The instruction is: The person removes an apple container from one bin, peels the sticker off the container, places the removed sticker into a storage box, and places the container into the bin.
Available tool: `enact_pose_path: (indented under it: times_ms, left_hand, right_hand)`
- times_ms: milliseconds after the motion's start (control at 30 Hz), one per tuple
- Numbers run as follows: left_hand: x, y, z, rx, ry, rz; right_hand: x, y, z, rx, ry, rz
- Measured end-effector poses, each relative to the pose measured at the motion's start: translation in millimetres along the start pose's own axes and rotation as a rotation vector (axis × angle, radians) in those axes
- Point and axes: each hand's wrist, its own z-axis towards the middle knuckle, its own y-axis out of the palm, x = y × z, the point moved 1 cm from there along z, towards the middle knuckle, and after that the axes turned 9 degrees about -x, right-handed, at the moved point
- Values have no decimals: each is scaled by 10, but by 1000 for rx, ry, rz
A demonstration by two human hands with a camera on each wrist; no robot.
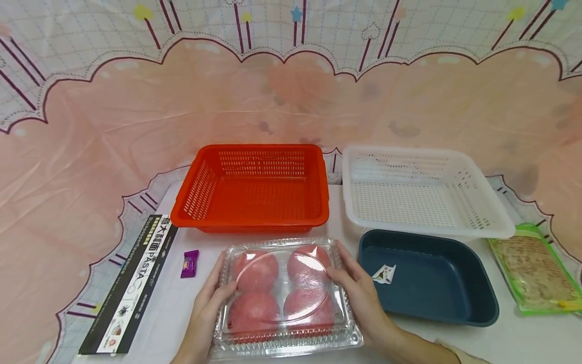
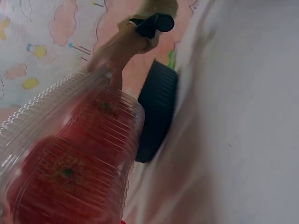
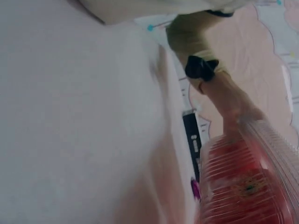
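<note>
A clear plastic clamshell box [image 1: 278, 349] packed with several round red fruits [image 1: 255, 309], which look like tomatoes, is held level between both hands at the front. My left hand [image 1: 205, 309] grips its left side, thumb over the lid's edge. On the opposite side my right hand [image 1: 364, 298] grips it the same way. The left wrist view shows the ribbed wall of the clamshell box [image 2: 126, 140] and the fruits' stem ends, with the box raised off the table. Fingers beneath the box are hidden in the head view.
Behind the box stands a red basket [image 1: 254, 222]; a white basket [image 1: 427, 230] is right of it. A dark blue basin [image 1: 436, 283] holds a small white packet [image 1: 384, 274]. A green-edged bag [image 1: 536, 268] lies far right. Left are a purple sweet [image 1: 189, 264] and a pasta box [image 1: 129, 288].
</note>
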Motion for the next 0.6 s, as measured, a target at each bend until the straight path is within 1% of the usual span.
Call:
enact_pose_path:
  times_ms: [67, 133, 233, 300, 367, 467, 567, 600]
  left_hand:
    - [60, 14, -51, -5, -6, -12]
    - [106, 21, -82, -13, 8, -19]
    - [177, 16, -105, -18, 29, -25]
    - [248, 2, -98, -12, 53, -11]
    - [337, -20, -76, -6, 79, 13]
    - [501, -60, -13, 7, 121, 43]
    - [670, -127, 87, 11, 164, 72]
    - [723, -153, 134, 9, 188, 74]
  right_hand:
    - [-46, 22, -59, 2, -2, 1]
    - [-91, 36, -108, -5, -6, 4]
    - [-164, 48, -149, -11, -21, -31]
    - [-223, 53, -146, -9, -40, -72]
    - [-295, 61, -117, -10, -61, -107]
    - [-423, 73, -35, -39, -103, -122]
    - [-574, 84, 88, -69, -147, -124]
    - [-627, 86, 139, -79, -162, -121]
